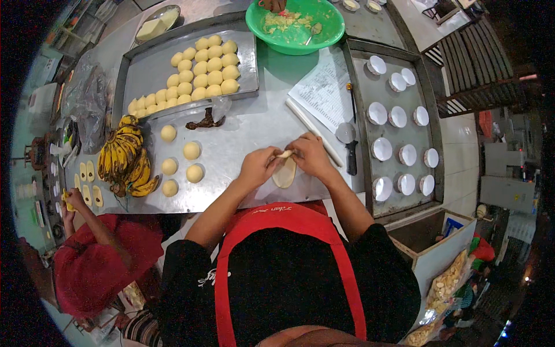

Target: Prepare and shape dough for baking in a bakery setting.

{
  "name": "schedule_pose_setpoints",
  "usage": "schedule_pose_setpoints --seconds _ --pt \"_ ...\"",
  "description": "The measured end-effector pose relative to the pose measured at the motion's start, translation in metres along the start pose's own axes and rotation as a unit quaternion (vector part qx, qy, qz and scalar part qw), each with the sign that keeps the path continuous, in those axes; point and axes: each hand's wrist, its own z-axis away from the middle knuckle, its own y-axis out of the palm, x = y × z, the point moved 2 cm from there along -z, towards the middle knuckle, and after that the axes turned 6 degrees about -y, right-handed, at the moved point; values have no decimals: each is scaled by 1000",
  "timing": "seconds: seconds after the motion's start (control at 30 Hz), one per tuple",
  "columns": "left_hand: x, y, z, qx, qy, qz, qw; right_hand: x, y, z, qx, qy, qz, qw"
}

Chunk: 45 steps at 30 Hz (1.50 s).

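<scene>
A flat oval of pale dough [284, 175] lies on the metal table in front of me. Its far end is rolled or folded over, pinched between the fingers of my left hand [259, 166] and my right hand [312, 154]. Both hands are closed on that end, close together, while the near end rests flat. A white rolling pin [312, 130] lies just beyond my right hand. Next to it is a pizza cutter [351, 157] with a black handle. Several round dough balls [191, 151] sit to the left of my left hand.
A metal tray [130, 81] of dough balls stands far left, near bananas [122, 153]. A green bowl [254, 26] of filling, with another person's hand in it, is at the back. Right, a tray [362, 168] holds white paper cups. Another person [107, 260] handles dough at left.
</scene>
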Motion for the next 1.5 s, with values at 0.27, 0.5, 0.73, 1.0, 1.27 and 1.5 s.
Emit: schedule_pose_setpoints --seconds 0.27,0.5,0.73,1.0,1.27,1.5 --pt "-27 -57 -8 78 -162 220 959 26 -53 -22 53 0 -254 966" --pt "-18 -63 -34 -70 28 30 997 31 -49 -51 -115 -59 -31 991" --pt "34 5 13 -54 68 -27 996 19 23 9 -108 -95 109 984" --pt "21 21 47 -3 103 -200 974 37 20 45 -89 -57 108 989" --pt "5 31 39 101 103 -224 964 -43 -52 74 -107 293 186 932" --pt "-3 18 42 136 152 -269 941 -58 -41 74 -81 383 140 909"
